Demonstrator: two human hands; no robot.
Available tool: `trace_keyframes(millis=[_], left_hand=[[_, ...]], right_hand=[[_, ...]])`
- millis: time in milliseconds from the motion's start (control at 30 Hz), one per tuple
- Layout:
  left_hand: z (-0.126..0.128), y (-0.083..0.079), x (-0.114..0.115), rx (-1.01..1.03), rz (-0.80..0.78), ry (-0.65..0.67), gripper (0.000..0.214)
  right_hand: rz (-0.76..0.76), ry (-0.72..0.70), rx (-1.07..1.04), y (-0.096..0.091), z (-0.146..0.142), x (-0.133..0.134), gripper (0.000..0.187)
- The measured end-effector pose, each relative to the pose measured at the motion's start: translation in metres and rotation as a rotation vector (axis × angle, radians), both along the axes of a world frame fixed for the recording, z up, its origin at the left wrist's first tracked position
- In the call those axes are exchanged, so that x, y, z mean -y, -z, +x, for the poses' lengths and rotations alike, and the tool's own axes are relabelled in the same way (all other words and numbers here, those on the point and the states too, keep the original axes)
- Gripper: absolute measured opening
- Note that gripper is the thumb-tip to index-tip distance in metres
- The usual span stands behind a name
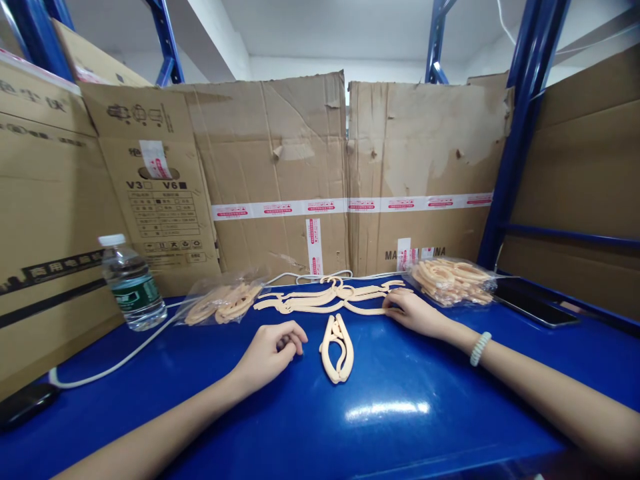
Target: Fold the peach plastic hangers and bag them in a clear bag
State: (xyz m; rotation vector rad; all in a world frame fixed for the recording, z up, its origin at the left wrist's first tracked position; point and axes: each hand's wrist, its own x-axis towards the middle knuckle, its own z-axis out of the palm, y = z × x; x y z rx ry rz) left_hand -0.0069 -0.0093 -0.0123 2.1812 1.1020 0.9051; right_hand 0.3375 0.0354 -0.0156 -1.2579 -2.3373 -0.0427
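Observation:
My left hand (270,350) rests on the blue shelf surface (380,413) with its fingers curled in loosely; nothing shows inside them. Just right of it lies a folded beige plastic hanger piece (338,348). My right hand (413,311), with a pale bead bracelet at the wrist, lies on the right end of a row of flat beige hanger parts (330,298) spread across the back of the surface, fingers pressed onto them.
A water bottle (132,283) stands at the left. Clear bags of beige parts lie at the left (223,301) and right (453,280). A white cable (115,363), a dark phone (535,308) and cardboard walls (280,173) surround the surface.

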Motion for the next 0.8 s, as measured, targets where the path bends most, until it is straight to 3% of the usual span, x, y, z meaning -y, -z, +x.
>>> trace_keyframes(millis=[267, 433, 600, 800], left_hand=[[0.001, -0.004, 0.003, 0.101, -0.066, -0.002, 0.027], [0.004, -0.003, 0.002, 0.202, -0.112, -0.008, 0.039], [0.003, 0.0, -0.005, 0.257, -0.136, -0.024, 0.04], [0.001, 0.002, -0.011, 0.376, -0.275, -0.105, 0.04]], right_hand=[[-0.031, -0.021, -0.044, -0.005, -0.002, 0.005, 0.005], [-0.071, -0.054, -0.111, -0.014, 0.001, 0.009, 0.005], [-0.198, -0.107, -0.301, -0.025, 0.008, 0.014, 0.013], [-0.223, -0.102, -0.433, -0.039, 0.014, 0.021, 0.029]])
